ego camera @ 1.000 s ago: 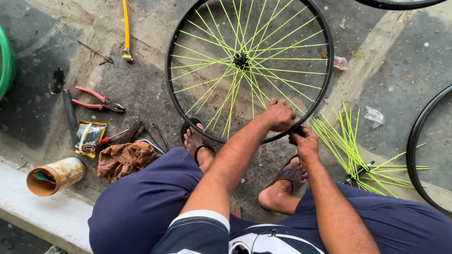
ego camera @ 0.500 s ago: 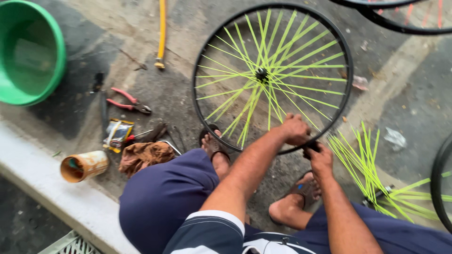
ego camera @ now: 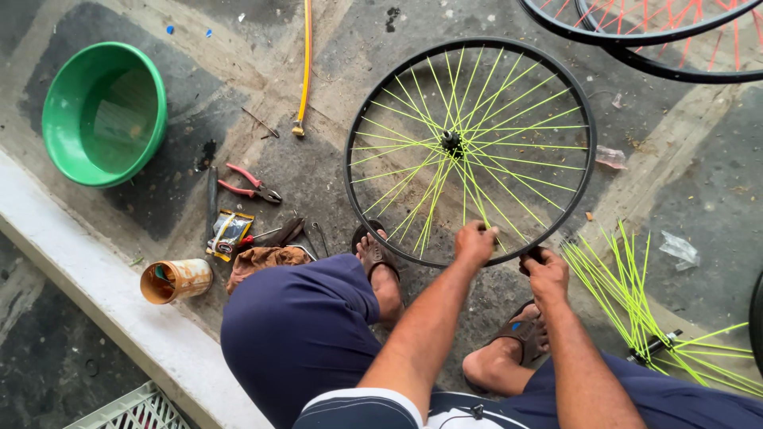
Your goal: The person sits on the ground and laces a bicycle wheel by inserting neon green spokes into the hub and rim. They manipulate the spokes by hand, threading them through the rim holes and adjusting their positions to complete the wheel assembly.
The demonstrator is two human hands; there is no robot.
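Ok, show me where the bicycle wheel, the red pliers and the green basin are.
bicycle wheel (ego camera: 584, 119), head view, on the right side of its black rim.
red pliers (ego camera: 242, 181), head view, on the handles.
green basin (ego camera: 155, 99), head view, on its right rim.

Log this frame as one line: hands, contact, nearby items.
left hand: pinching spoke of wheel | right hand: gripping rim | nearby: loose spokes, pliers

Even, soft daylight; sharp picture with slight wide-angle bend at the edges.

The concrete floor (ego camera: 334, 48) is lit evenly, with no glare and only faint, short shadows under the green basin (ego camera: 103, 115) and wheel rim (ego camera: 590, 143). Spokes read crisp. The curb (ego camera: 87, 274) bows slightly near the frame edge, and the nearest clothing at the bottom is a little soft.
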